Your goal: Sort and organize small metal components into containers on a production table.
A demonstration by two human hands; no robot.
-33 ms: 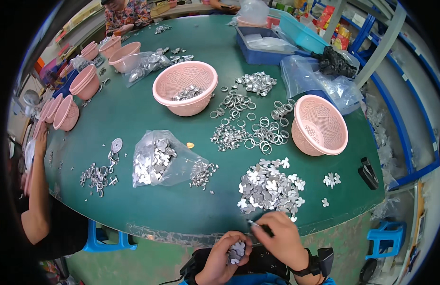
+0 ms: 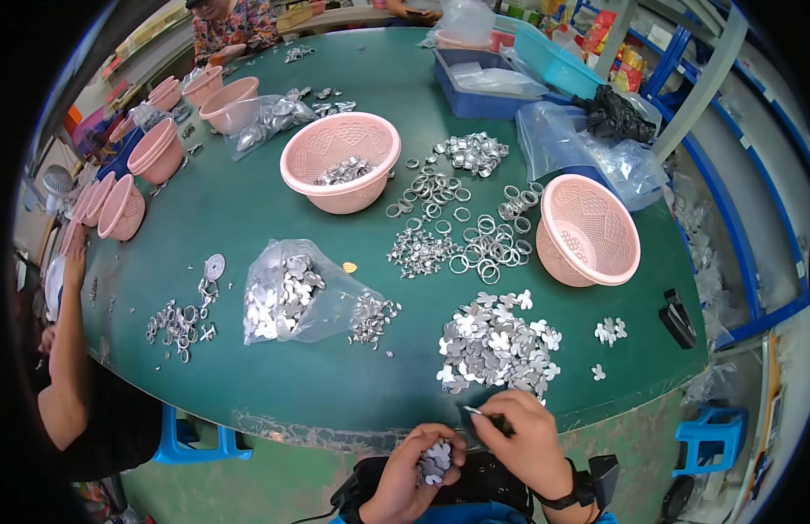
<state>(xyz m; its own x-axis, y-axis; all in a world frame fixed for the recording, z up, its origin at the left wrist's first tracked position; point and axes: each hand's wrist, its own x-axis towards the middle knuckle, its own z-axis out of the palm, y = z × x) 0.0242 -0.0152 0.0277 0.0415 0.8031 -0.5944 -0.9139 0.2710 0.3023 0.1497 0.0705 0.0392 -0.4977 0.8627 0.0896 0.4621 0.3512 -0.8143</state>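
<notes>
My left hand (image 2: 415, 476) is closed around several flat silver flower-shaped metal pieces (image 2: 436, 463), held just off the table's near edge. Beside it, my right hand (image 2: 527, 437) has thumb and forefinger pinched on a thin silvery piece (image 2: 473, 410); its full shape is hidden by the fingers. Just beyond the right hand lies a heap of the same flower-shaped pieces (image 2: 497, 345) on the green table (image 2: 335, 384). A black watch-like device is strapped to my right wrist.
A clear bag of silver pieces (image 2: 287, 297) lies to the left. Metal rings (image 2: 492, 244) and a pink basket (image 2: 588, 231) are beyond the heap; another pink basket (image 2: 339, 166) holds metal parts. A black stapler-like object (image 2: 678, 319) rests at right. A co-worker's arm (image 2: 69, 349) is at left.
My right hand has shifted slightly to the right, carrying the thin piece with it. My left hand stays in place. At left, the co-worker's hand has moved a little.
</notes>
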